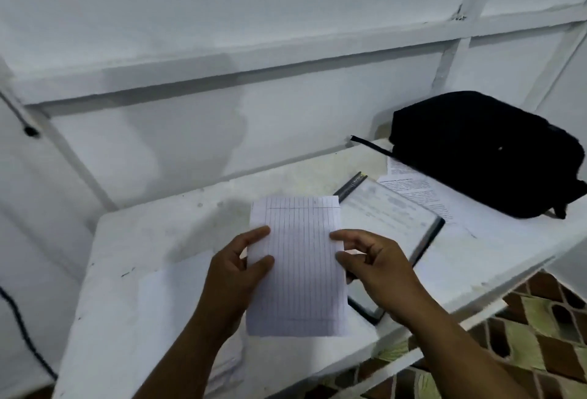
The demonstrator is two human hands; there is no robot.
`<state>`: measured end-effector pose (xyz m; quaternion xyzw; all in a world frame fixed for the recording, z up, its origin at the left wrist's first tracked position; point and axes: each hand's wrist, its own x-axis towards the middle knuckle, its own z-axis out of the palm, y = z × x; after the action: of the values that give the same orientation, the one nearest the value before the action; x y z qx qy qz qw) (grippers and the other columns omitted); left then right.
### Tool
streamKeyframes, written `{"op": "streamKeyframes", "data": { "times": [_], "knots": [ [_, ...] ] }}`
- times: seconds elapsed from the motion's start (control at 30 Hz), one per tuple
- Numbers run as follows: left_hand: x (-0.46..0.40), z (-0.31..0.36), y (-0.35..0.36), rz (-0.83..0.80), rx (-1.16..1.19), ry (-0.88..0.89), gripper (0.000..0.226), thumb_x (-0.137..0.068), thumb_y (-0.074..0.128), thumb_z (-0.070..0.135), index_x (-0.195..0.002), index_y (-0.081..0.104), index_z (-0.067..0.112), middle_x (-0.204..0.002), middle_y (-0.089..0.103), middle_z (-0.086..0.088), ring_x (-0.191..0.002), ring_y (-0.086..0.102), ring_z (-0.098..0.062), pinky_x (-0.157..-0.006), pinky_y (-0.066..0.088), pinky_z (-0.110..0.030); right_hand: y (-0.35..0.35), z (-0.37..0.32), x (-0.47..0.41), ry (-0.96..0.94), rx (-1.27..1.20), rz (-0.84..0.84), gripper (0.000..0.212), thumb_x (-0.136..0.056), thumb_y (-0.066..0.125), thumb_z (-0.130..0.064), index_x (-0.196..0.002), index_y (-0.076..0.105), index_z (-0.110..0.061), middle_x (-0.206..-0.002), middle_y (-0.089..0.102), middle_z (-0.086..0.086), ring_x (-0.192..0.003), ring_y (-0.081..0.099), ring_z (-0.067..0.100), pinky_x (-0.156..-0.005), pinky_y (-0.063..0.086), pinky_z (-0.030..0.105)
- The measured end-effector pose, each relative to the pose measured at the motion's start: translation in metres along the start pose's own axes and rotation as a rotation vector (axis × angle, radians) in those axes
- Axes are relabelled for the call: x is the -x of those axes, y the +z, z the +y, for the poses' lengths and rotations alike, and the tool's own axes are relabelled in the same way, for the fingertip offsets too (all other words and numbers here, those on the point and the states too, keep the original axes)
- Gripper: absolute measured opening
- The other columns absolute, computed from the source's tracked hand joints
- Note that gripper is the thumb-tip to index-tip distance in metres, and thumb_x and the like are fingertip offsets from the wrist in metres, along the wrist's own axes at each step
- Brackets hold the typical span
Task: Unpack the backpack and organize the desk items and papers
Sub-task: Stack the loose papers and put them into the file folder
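Note:
I hold a sheet of lined paper [298,258] upright above the white desk [133,239]. My left hand [236,268] pinches its left edge between thumb and fingers. My right hand [371,265] pinches its right edge. A black backpack [482,150] lies at the desk's back right. A black-framed clear folder [394,217] with a printed page inside lies flat just right of the held sheet. Printed papers [419,188] lie between the folder and the backpack.
More white sheets [178,281] lie on the desk under my left forearm. White wall panels rise behind the desk. A dark cable [19,319] hangs at the left. Patterned floor tiles [533,328] show beyond the desk's right front edge.

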<state>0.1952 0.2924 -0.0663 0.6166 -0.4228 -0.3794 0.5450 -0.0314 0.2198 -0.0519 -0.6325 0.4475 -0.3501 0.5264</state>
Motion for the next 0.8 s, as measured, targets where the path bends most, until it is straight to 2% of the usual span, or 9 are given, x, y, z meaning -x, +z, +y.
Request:
{"op": "streamKeyframes", "data": {
  "times": [0.13, 0.2, 0.27, 0.33, 0.4, 0.47, 0.67, 0.73, 0.8],
  "knots": [
    [0.023, -0.015, -0.052, 0.154, -0.013, -0.083, 0.040, -0.090, 0.068, 0.008, -0.123, 0.063, 0.031, -0.119, 0.063, 0.008, -0.080, 0.067, 0.003, -0.063, 0.054, -0.015, 0.059, 0.011, -0.018, 0.009, 0.073, -0.157, 0.024, -0.094, 0.063, -0.010, -0.112, 0.067, -0.026, -0.101, 0.066, -0.001, -0.064, 0.066, 0.010, -0.055, 0.055, 0.027],
    [0.035, -0.026, -0.078, 0.242, -0.056, -0.118, 0.043, -0.089, 0.070, 0.007, -0.123, 0.062, 0.032, -0.116, 0.066, 0.004, -0.076, 0.067, 0.003, -0.062, 0.054, -0.015, 0.089, 0.017, -0.022, -0.012, 0.142, -0.263, 0.026, -0.094, 0.064, -0.016, -0.116, 0.063, -0.029, -0.105, 0.064, -0.004, -0.071, 0.068, 0.012, -0.055, 0.054, 0.025],
    [0.045, -0.039, -0.100, 0.308, -0.169, -0.153, 0.049, -0.086, 0.075, 0.011, -0.125, 0.061, 0.037, -0.119, 0.067, 0.003, -0.084, 0.067, -0.001, -0.072, 0.055, -0.018, 0.115, 0.024, -0.025, -0.021, 0.192, -0.324, 0.027, -0.093, 0.065, -0.018, -0.117, 0.062, -0.032, -0.110, 0.063, -0.007, -0.076, 0.069, 0.013, -0.056, 0.055, 0.024],
    [0.056, -0.053, -0.118, 0.358, -0.297, -0.199, 0.056, -0.084, 0.078, 0.018, -0.132, 0.058, 0.038, -0.126, 0.062, 0.008, -0.099, 0.062, -0.004, -0.082, 0.052, -0.020, 0.138, 0.031, -0.028, -0.059, 0.300, -0.359, 0.031, -0.092, 0.065, -0.020, -0.121, 0.060, -0.032, -0.119, 0.062, -0.009, -0.086, 0.068, 0.010, -0.065, 0.058, 0.025],
    [0.065, -0.066, -0.130, 0.403, -0.358, -0.245, 0.068, -0.080, 0.082, 0.023, -0.139, 0.051, 0.039, -0.128, 0.058, 0.011, -0.099, 0.061, -0.007, -0.083, 0.053, -0.025, 0.156, 0.039, -0.031, -0.128, 0.438, -0.401, 0.038, -0.094, 0.063, -0.022, -0.131, 0.056, -0.029, -0.130, 0.057, -0.009, -0.103, 0.061, 0.007, -0.086, 0.054, 0.021],
    [0.069, -0.076, -0.136, 0.415, -0.414, -0.246, 0.075, -0.078, 0.083, 0.025, -0.142, 0.047, 0.040, -0.132, 0.054, 0.013, -0.102, 0.062, -0.011, -0.085, 0.056, -0.030, 0.168, 0.045, -0.030, -0.171, 0.498, -0.462, 0.044, -0.096, 0.061, -0.022, -0.138, 0.050, -0.024, -0.134, 0.052, -0.008, -0.106, 0.052, 0.004, -0.088, 0.045, 0.011],
    [0.070, -0.094, -0.140, 0.469, -0.616, -0.155, 0.063, -0.076, 0.084, 0.015, -0.132, 0.058, 0.028, -0.139, 0.049, 0.003, -0.123, 0.042, -0.003, -0.085, 0.028, 0.007, 0.186, 0.059, -0.029, -0.214, 0.583, -0.537, 0.055, -0.094, 0.063, -0.026, -0.144, 0.042, -0.023, -0.134, 0.048, -0.006, -0.096, 0.046, 0.002, -0.092, 0.039, 0.013],
    [0.069, -0.099, -0.141, 0.462, -0.650, -0.172, 0.058, -0.078, 0.084, 0.023, -0.130, 0.060, 0.030, -0.140, 0.046, 0.004, -0.128, 0.040, -0.005, -0.095, 0.025, 0.002, 0.187, 0.061, -0.030, -0.200, 0.592, -0.544, 0.057, -0.093, 0.064, -0.033, -0.145, 0.041, -0.025, -0.131, 0.047, -0.009, -0.100, 0.048, 0.002, -0.096, 0.042, 0.017],
    [0.068, -0.102, -0.141, 0.466, -0.702, -0.194, 0.051, -0.078, 0.081, 0.035, -0.124, 0.061, 0.041, -0.141, 0.046, 0.009, -0.132, 0.041, -0.012, -0.106, 0.032, -0.023, 0.186, 0.062, -0.031, -0.202, 0.596, -0.547, 0.057, -0.093, 0.064, -0.035, -0.145, 0.042, -0.027, -0.129, 0.047, -0.011, -0.097, 0.047, 0.001, -0.096, 0.042, 0.016]
  ]
}}
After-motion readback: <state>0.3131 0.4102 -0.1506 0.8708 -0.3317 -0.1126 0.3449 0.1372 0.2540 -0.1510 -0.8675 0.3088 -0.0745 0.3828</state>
